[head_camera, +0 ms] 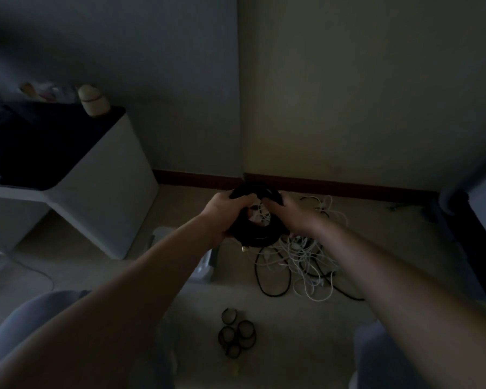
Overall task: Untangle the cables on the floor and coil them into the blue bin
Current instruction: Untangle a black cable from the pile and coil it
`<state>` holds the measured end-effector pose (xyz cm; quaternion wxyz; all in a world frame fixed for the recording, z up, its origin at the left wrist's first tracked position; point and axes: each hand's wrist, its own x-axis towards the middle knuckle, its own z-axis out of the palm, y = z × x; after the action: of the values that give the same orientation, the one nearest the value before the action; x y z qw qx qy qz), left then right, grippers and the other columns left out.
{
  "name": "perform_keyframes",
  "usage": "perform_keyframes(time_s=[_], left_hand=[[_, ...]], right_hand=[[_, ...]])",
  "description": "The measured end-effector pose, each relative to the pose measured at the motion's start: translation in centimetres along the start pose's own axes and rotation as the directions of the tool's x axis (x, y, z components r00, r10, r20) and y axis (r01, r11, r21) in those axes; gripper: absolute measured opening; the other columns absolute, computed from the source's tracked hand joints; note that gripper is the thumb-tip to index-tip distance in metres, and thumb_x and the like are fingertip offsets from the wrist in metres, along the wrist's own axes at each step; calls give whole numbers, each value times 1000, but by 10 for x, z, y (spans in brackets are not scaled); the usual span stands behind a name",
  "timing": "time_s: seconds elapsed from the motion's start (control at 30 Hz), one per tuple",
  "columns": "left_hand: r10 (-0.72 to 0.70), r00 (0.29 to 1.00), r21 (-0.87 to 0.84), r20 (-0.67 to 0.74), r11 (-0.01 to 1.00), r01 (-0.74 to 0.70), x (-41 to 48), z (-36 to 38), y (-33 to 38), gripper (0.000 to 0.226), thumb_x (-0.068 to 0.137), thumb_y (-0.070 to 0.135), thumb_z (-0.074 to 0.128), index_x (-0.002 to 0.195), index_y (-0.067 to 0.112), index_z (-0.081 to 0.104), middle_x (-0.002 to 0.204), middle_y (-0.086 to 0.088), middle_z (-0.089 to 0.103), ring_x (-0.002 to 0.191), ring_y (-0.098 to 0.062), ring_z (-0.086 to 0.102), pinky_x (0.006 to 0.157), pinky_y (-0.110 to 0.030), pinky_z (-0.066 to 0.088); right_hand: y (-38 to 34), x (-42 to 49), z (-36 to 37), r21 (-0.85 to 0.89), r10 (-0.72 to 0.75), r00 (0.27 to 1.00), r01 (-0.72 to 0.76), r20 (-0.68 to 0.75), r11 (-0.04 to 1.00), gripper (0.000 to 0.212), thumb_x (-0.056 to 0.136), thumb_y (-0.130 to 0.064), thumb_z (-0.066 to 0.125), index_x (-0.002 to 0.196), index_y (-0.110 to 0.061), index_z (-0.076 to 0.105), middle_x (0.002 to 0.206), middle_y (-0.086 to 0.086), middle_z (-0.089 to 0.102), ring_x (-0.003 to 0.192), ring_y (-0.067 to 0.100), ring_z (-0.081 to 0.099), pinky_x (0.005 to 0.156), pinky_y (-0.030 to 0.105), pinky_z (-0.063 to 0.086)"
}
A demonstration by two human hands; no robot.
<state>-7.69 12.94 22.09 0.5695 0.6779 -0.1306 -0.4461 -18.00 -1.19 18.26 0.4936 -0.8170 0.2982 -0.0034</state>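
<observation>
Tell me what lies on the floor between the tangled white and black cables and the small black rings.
Nothing: in the head view, bare beige floor separates the tangled white and black cables from the small black rings.

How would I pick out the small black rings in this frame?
Start at the wall corner with red skirting, behind the held coil. On the floor before it lies a tangle of white and black cables. Nearer the camera, bottom centre, sits a cluster of rings: small closed loops, apart from the tangle's long loose strands.
</observation>
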Motion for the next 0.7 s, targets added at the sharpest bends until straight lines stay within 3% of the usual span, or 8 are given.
perform_keyframes(time_s=[0.07,0.1,0.17,0.27,0.4,0.53,0.6,0.7], left_hand=[[-27,999,-207,21,978,30,-4,2,0,17,96,16,64,84,5,58,64,-6,53,56,-22,61,59,-32,59],[-41,998,-283,46,958,53,-5,2,1,21,96,17,63,80,7,55,63,-5,48,52,-19,57,54,-28,57],[-63,992,-377,107,921,99,-7,-1,4,29,97,23,62,74,12,49,59,-1,40,45,-13,47,49,-23,51],[-113,992,-410,60,903,128,-5,-6,6,36,92,39,67,72,14,49,54,3,32,37,-8,35,40,-20,43],[-157,987,-370,20,916,153,0,-5,5,48,88,55,65,68,14,50,44,6,34,33,-8,28,39,-20,38],[-157,985,-330,74,928,173,5,0,4,57,86,65,60,64,14,51,43,5,33,35,-9,26,41,-21,37],[-133,991,-296,10,946,130,10,4,3,54,87,61,63,66,12,52,45,4,37,37,-11,26,41,-23,36],[-51,992,-103,-116,994,39,21,8,0,49,90,53,64,66,12,53,51,1,40,38,-14,29,43,-24,33]], right_hand=[[1,-3,8,144,-67,996,74,-52,987,36,96,-51,52,111,-19,62,83,8,67,69,12,66,64,36,48],[1,-3,11,255,-64,995,82,-79,963,25,99,-39,54,109,-18,64,85,8,68,74,15,67,69,34,47],[0,-5,22,499,-39,996,75,-82,863,21,100,-29,56,111,-14,66,92,11,68,84,27,66,74,37,48],[-8,-10,41,661,-58,993,112,-103,742,13,102,-17,52,103,-8,62,70,-2,63,64,13,61,59,26,47],[-8,-10,52,572,-40,967,181,-251,800,27,102,-15,52,75,-22,56,56,-15,51,50,2,47,57,26,37],[-1,-7,49,390,-100,915,263,-390,882,11,99,-29,58,100,-21,65,85,-9,67,77,2,63,67,22,46],[4,-4,46,310,-109,920,237,-378,921,23,97,-33,59,112,-16,64,95,-6,68,84,7,64,69,25,47],[14,4,43,240,-51,976,102,-212,965,19,98,-29,56,84,-17,59,64,-7,58,52,6,54,55,26,40]])
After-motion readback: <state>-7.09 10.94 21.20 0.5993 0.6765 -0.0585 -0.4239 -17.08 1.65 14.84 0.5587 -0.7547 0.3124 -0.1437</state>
